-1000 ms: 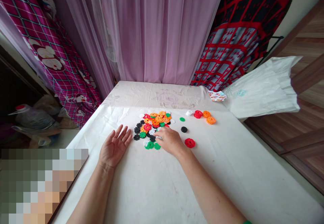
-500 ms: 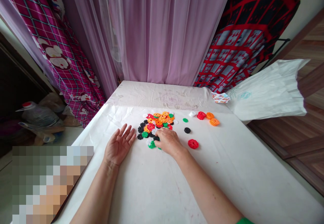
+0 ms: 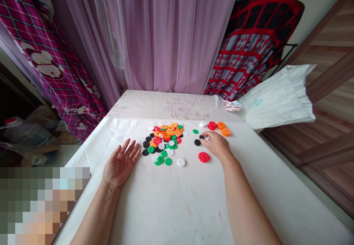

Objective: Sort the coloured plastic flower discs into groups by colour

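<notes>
My right hand [image 3: 217,143] pinches a black notched disc [image 3: 202,137] between thumb and fingers, just above and beside a black disc [image 3: 197,142] on the table. Palm up, my left hand [image 3: 120,165] rests on the table with its fingers spread and nothing in it. Between the hands lies a mixed pile of flower-shaped plastic discs [image 3: 166,135] in orange, red, black, white and green. Near the pile's front are loose green discs [image 3: 168,161] and a white disc [image 3: 181,162]. A red disc stack [image 3: 204,157] sits in front of my right hand.
Beyond my right hand stand a green disc [image 3: 195,131], a white piece [image 3: 202,124], a red piece [image 3: 212,126] and orange pieces [image 3: 226,132]. A white bag [image 3: 279,97] lies over the right table edge. Purple curtains [image 3: 177,34] hang behind the white-covered table [image 3: 166,208].
My right hand has moved right from the pile to the black disc, carrying another black disc. My left hand stays palm up. The view has shifted slightly.
</notes>
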Demonstrator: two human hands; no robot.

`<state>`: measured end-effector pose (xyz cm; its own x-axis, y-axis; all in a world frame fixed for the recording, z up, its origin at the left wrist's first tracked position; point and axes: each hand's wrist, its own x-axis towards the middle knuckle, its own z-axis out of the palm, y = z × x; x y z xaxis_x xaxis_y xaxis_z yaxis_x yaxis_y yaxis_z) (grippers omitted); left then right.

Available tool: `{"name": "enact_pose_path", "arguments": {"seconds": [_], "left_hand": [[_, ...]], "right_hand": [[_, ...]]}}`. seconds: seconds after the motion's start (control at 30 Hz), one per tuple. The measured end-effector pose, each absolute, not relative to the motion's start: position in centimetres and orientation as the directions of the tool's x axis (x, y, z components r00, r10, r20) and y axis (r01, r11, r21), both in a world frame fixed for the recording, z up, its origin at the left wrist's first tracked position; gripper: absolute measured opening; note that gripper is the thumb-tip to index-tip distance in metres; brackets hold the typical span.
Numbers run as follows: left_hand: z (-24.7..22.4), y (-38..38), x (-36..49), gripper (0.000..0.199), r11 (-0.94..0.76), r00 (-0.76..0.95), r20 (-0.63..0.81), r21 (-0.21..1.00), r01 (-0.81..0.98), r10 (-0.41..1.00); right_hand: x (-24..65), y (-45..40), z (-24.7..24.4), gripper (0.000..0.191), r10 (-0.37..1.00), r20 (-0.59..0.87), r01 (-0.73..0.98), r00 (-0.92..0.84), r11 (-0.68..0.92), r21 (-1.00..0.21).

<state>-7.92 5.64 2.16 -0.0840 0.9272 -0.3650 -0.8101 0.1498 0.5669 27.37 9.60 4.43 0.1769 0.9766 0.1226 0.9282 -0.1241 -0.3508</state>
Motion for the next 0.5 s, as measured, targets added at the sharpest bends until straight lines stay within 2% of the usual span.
{"name": "enact_pose_path", "arguments": {"seconds": [0.17, 0.5], "left_hand": [[2.6, 5.5, -7.7, 0.037, 0.146, -0.092, -0.378, 0.556, -0.818, 0.921], [2.5, 5.6, -7.8, 0.041, 0.153, -0.096, -0.414, 0.527, -0.836, 0.905]], "right_hand": [[27.8, 9.8, 3.1, 0.021, 0.989, 0.065, 0.936, 0.135, -0.106, -0.337], [26.7, 9.9, 3.5, 0.022, 0.992, 0.022, 0.958, 0.125, -0.115, -0.264]]}}
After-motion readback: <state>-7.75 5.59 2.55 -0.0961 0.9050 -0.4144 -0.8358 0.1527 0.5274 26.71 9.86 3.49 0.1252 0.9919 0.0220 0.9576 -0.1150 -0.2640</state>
